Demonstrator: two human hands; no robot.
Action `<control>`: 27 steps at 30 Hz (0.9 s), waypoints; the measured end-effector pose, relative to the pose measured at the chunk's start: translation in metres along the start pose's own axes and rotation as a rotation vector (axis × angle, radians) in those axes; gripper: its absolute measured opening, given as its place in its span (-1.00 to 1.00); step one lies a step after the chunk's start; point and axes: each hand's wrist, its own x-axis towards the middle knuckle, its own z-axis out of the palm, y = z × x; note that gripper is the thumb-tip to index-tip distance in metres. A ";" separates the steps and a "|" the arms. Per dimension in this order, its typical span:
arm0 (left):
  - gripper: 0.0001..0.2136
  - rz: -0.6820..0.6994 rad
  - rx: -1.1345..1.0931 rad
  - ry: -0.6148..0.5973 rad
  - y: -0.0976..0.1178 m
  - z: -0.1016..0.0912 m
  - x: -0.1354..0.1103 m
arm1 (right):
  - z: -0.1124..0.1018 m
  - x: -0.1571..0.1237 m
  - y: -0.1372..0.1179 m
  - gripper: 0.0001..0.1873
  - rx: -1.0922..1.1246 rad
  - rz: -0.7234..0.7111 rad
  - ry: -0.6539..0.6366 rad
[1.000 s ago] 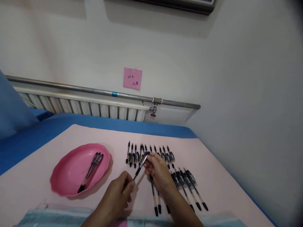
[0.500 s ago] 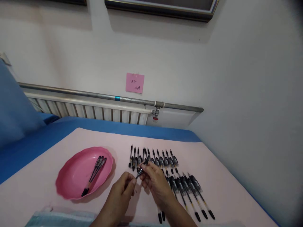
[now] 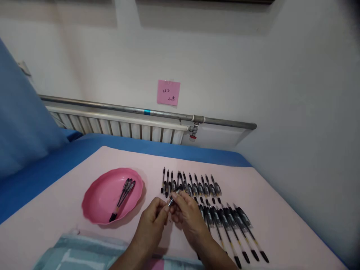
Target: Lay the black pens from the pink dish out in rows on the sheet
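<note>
Both hands meet over the middle of the table around one black pen (image 3: 171,201), tilted with its dark end up to the right. My right hand (image 3: 188,212) is closed on the upper part of the pen. Thumb and fingers of my left hand (image 3: 153,221) pinch its lower end. Beyond the hands lies a row of black pens and loose caps (image 3: 206,188). To the right, partly behind my right forearm, is a second row of longer pens with caps (image 3: 233,217). On the left a pink scalloped dish (image 3: 97,198) holds several capped pens (image 3: 123,198).
A pale pink sheet (image 3: 112,157) covers the blue surface (image 3: 168,148). A teal cloth (image 3: 81,253) lies at the near edge. Behind are a white radiator (image 3: 135,131), a metal pipe (image 3: 118,108) and a pink note (image 3: 168,92) on the wall. A blue curtain (image 3: 25,120) hangs at left.
The view has tilted down and swung left, so everything sits farther right in the picture. Both hands still grip the pen in nearly the same pose.
</note>
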 end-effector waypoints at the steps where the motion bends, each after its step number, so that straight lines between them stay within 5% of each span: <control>1: -0.77 0.006 0.008 -0.006 0.000 0.000 0.000 | 0.000 0.001 0.001 -0.66 -0.001 0.005 0.003; 7: -0.80 0.023 0.123 -0.032 0.010 -0.011 0.002 | 0.000 0.002 -0.001 -0.65 -0.053 0.013 -0.008; 11: -0.77 0.080 0.586 0.288 0.030 -0.050 0.007 | -0.004 0.000 -0.012 -0.69 -0.104 -0.022 0.005; 15: -0.76 -0.055 0.818 0.462 0.037 -0.097 0.018 | -0.010 0.000 -0.019 -0.78 -0.060 -0.086 0.079; 19: -0.76 -0.204 0.975 0.410 0.031 -0.116 0.023 | -0.012 0.001 -0.018 -0.83 -0.088 -0.083 0.078; 27: -0.70 -0.266 1.126 0.236 0.028 -0.102 0.021 | -0.013 0.001 -0.016 -0.84 -0.183 -0.016 0.036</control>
